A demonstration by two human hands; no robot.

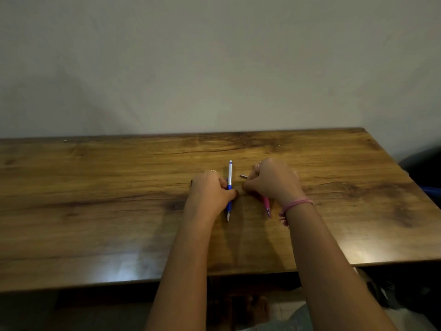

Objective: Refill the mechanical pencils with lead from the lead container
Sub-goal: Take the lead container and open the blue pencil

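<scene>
Wooden table (95, 211) against a plain wall, seen from above. A small dark cap-like piece (243, 176) lies between the two hands. Left hand (210, 189), knuckles up, curls its fingers against a blue and silver mechanical pencil (229, 185) lying on the wood. Right hand (274, 180), pink band (296, 204) at the wrist, is curled over a pink pencil (266, 206), covering most of it.

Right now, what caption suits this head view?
Two hands over blue and pink mechanical pencils on a wooden table.
</scene>
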